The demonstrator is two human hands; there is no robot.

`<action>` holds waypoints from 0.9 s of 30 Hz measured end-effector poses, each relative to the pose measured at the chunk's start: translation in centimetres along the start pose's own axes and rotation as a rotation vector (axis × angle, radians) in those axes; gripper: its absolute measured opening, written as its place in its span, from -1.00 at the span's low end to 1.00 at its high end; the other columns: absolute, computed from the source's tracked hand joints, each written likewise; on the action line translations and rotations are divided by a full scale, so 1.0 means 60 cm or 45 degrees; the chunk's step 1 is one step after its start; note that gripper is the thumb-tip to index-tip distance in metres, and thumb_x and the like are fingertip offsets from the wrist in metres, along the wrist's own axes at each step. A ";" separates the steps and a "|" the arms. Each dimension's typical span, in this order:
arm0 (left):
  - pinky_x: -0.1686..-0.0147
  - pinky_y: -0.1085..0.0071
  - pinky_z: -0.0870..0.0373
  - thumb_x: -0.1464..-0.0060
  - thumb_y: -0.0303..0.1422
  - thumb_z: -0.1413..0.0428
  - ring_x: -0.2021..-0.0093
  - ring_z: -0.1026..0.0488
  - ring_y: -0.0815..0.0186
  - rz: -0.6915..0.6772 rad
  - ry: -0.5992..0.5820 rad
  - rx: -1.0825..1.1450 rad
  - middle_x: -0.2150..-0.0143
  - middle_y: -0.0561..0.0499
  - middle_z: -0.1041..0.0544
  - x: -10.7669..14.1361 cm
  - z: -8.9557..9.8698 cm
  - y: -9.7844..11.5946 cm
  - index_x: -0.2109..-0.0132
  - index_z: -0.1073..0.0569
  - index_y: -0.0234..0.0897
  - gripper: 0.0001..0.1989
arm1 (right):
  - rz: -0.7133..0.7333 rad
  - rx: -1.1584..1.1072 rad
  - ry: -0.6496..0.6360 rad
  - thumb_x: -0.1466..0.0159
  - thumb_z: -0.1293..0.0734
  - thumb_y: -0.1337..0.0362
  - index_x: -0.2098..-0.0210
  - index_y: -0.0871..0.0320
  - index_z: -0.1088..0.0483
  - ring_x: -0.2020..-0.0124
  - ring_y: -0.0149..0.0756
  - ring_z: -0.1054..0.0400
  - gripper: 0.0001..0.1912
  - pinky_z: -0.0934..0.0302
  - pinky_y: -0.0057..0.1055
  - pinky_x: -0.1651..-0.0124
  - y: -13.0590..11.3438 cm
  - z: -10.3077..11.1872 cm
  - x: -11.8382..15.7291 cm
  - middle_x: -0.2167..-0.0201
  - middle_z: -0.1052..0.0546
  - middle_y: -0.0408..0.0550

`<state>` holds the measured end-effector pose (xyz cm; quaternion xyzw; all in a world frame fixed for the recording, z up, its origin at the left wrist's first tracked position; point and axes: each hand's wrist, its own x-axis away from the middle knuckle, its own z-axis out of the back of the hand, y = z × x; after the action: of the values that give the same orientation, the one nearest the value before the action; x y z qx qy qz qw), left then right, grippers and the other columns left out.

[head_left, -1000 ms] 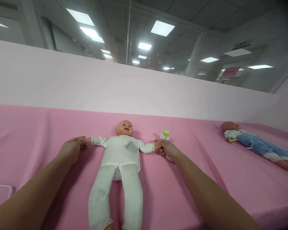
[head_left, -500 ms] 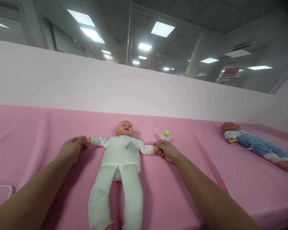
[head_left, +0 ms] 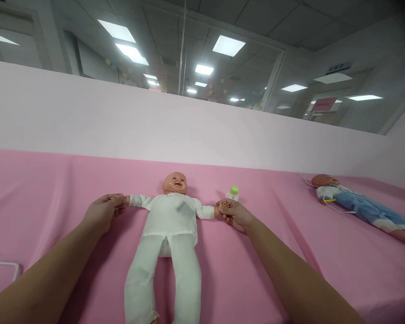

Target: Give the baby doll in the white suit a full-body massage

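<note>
- Pink cloth (head_left: 37,198) covers a long, wide surface, backed by a pale pink wall; above the wall, glass panels and lit ceiling lights are seen.
- At the middle of the cloth a baby doll (head_left: 170,234) is laid flat on its back, head towards the wall, legs towards the camera, arms stretched straight out to either side.
- The arms appear to be kept outstretched by the two hands gripping them, one at each end, so that the doll lies spread and level.
- The left hand (head_left: 103,212) is closed around the doll's hand on the left of the doll's body, fingers curled over it.
- The right hand (head_left: 234,213) is closed on the doll's other hand, on the right of the doll's body, with thumb and fingers pinched around it.
- The doll is seen to have a bald, glossy, smiling plastic head and is dressed in a plain white long-sleeved top and white trousers, slightly creased.
- A small white bottle (head_left: 232,194) with a green cap is stood upright just behind the doll's right-side hand, close to the gripping fingers.
- Well to the right of the doll, a second doll (head_left: 357,204) in blue clothes is laid on its back, with a thin white cord beside it.
- A white cable (head_left: 3,265) is seen far to the doll's left, at the frame edge.
</note>
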<state>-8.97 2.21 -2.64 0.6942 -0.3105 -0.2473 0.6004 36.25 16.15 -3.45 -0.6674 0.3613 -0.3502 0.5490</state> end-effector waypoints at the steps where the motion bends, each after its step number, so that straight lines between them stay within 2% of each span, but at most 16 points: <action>1: 0.29 0.39 -0.56 -0.11 -0.39 -0.31 0.35 -0.54 0.29 -0.002 0.002 -0.010 0.32 -0.08 -0.60 0.002 0.000 0.001 0.16 -0.56 -0.40 -0.81 | 0.009 0.024 0.020 -0.02 -0.65 0.17 0.28 0.14 -0.52 0.53 -0.46 -0.20 -0.63 -0.07 -0.47 0.48 0.001 -0.001 -0.001 0.47 -0.46 -0.17; 3: 0.30 0.38 -0.55 -0.17 -0.34 -0.28 0.37 -0.53 0.30 0.005 0.015 -0.024 0.34 -0.07 -0.59 0.004 -0.002 0.004 0.17 -0.56 -0.39 -0.82 | 0.022 0.069 0.058 -0.06 -0.63 0.07 0.33 0.15 -0.49 0.57 -0.47 -0.16 -0.62 0.00 -0.47 0.51 0.003 -0.003 -0.004 0.53 -0.43 -0.20; 6: 0.25 0.35 -0.57 -0.21 -0.37 -0.24 0.34 -0.55 0.29 0.026 0.047 -0.005 0.30 -0.09 -0.60 0.004 -0.005 0.005 0.15 -0.56 -0.40 -0.85 | 0.027 0.118 0.131 -0.15 -0.55 -0.02 0.33 0.16 -0.48 0.60 -0.46 -0.13 -0.62 0.05 -0.47 0.54 0.006 -0.006 -0.010 0.60 -0.37 -0.22; 11: 0.17 0.33 -0.62 -0.13 -0.52 -0.23 0.28 -0.60 0.26 0.073 0.103 0.043 0.22 -0.13 -0.62 -0.005 -0.005 0.001 0.11 -0.55 -0.39 -0.84 | -0.015 0.091 0.262 -0.22 -0.49 0.08 0.24 0.16 -0.52 0.59 -0.43 -0.14 -0.73 0.01 -0.46 0.55 0.009 -0.006 -0.014 0.58 -0.38 -0.18; 13: 0.17 0.35 -0.62 -0.07 -0.57 -0.25 0.28 -0.60 0.27 0.092 0.099 0.063 0.22 -0.10 -0.62 -0.005 -0.005 0.001 0.10 -0.54 -0.37 -0.78 | -0.044 0.034 0.223 -0.23 -0.49 0.15 0.20 0.16 -0.54 0.55 -0.42 -0.17 -0.77 -0.07 -0.47 0.51 0.007 -0.005 -0.010 0.52 -0.42 -0.14; 15: 0.17 0.37 -0.62 -0.03 -0.58 -0.26 0.26 -0.61 0.28 0.090 0.069 0.069 0.21 -0.10 -0.63 -0.003 -0.004 0.003 0.10 -0.55 -0.37 -0.76 | -0.072 -0.031 0.117 -0.20 -0.52 0.21 0.17 0.15 -0.56 0.50 -0.42 -0.22 -0.76 -0.15 -0.46 0.44 0.003 -0.004 -0.004 0.44 -0.48 -0.10; 17: 0.19 0.39 -0.61 -0.03 -0.55 -0.27 0.26 -0.61 0.28 0.082 0.041 0.053 0.21 -0.10 -0.63 0.000 -0.002 0.004 0.13 -0.56 -0.36 -0.78 | -0.085 -0.077 0.013 -0.16 -0.57 0.22 0.17 0.13 -0.57 0.45 -0.41 -0.25 -0.73 -0.20 -0.44 0.38 -0.002 -0.005 0.003 0.37 -0.51 -0.08; 19: 0.22 0.40 -0.61 -0.03 -0.49 -0.30 0.28 -0.60 0.27 0.063 0.015 0.025 0.24 -0.10 -0.63 0.001 0.001 0.003 0.15 -0.58 -0.36 -0.80 | -0.067 -0.077 -0.020 -0.09 -0.62 0.21 0.21 0.12 -0.56 0.46 -0.41 -0.25 -0.69 -0.18 -0.43 0.38 -0.005 -0.007 0.007 0.38 -0.51 -0.10; 23: 0.33 0.43 -0.57 -0.06 -0.29 -0.34 0.38 -0.54 0.30 0.016 -0.022 -0.034 0.33 -0.07 -0.60 -0.003 0.007 -0.004 0.21 -0.58 -0.34 -0.78 | 0.003 0.035 0.058 -0.03 -0.65 0.12 0.35 0.14 -0.47 0.55 -0.45 -0.15 -0.63 0.01 -0.46 0.50 -0.004 -0.015 0.004 0.52 -0.41 -0.19; 27: 0.34 0.43 -0.57 -0.15 -0.28 -0.27 0.41 -0.53 0.31 0.042 0.026 -0.040 0.37 -0.05 -0.58 -0.005 0.007 -0.005 0.24 -0.56 -0.35 -0.82 | 0.037 0.120 0.184 -0.17 -0.54 -0.04 0.32 0.14 -0.48 0.61 -0.46 -0.06 -0.62 0.09 -0.46 0.54 0.000 -0.022 -0.004 0.63 -0.31 -0.24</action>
<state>-9.44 2.20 -3.03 0.6819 -0.3118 -0.2353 0.6185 35.00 15.75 -3.28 -0.6086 0.3926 -0.4060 0.5573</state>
